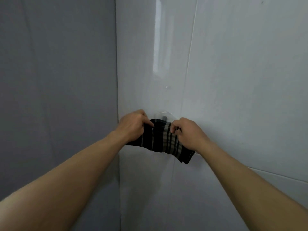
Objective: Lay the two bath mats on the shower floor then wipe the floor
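Note:
A black cloth with pale stripes [160, 140] is held up against the glossy white tiled wall [233, 80]. My left hand [133, 125] grips its left end, fingers curled over the top edge. My right hand [186, 132] pinches the cloth's right part near the top, and a loose end hangs down to the right. Just above the cloth a clear wall hook with a dark knob [164, 117] sticks out from the tile. No bath mat and no floor appear in this view.
A matte grey wall [58, 80] meets the white tiles at a vertical corner [118, 97] just left of my hands. Tile joints run down and across the white wall.

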Demonstrator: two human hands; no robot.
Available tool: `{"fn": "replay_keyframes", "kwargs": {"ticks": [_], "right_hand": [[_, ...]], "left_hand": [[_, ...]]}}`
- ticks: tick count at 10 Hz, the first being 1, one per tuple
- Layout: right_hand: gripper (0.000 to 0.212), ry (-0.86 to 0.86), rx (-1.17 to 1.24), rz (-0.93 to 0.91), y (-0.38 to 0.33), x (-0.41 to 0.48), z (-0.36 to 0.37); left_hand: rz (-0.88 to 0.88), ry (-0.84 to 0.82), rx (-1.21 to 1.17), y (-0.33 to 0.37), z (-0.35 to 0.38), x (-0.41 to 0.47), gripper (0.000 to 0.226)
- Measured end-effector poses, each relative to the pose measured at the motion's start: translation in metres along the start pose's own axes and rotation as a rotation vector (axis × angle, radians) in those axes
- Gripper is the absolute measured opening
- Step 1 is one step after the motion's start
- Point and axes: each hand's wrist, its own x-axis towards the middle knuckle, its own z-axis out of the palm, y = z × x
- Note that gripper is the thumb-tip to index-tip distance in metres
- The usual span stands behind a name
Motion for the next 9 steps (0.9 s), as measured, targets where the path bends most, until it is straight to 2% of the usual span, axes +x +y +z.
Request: {"fn": "replay_keyframes", "kwargs": {"ticks": [1,2,3,4,5,6,7,8,9], "right_hand": [[0.028,0.101,-0.104,-0.024,0.005,0.019,0.013],[0.022,0.210,-0.183,0.058,0.008,0.034,0.023],[0.030,0.182,-0.429,0.033,0.013,0.038,0.032],[0.037,0.111,-0.504,-0.020,0.017,0.031,0.043],[0.044,0.050,-0.555,-0.058,0.021,0.027,0.050],[0.048,0.014,-0.575,-0.068,0.021,0.023,0.051],[0.047,0.008,-0.556,-0.081,0.022,0.024,0.052],[0.041,-0.031,-0.522,-0.074,0.022,0.019,0.047],[0.041,-0.024,-0.501,-0.065,0.022,0.021,0.043]], "left_hand": [[0.079,0.048,0.125,-0.010,0.013,0.018,0.045],[0.161,0.113,0.247,-0.010,0.024,0.036,0.046],[0.193,0.106,0.320,-0.007,0.039,0.040,0.036],[0.183,0.104,0.335,-0.008,0.059,0.033,0.032],[0.206,0.071,0.331,-0.015,0.077,0.026,0.045],[0.211,0.029,0.302,-0.015,0.084,0.019,0.050],[0.221,0.043,0.249,-0.018,0.088,0.016,0.043],[0.259,0.103,0.203,-0.023,0.089,0.016,0.031],[0.232,0.185,0.220,-0.025,0.080,0.013,0.027]]}}
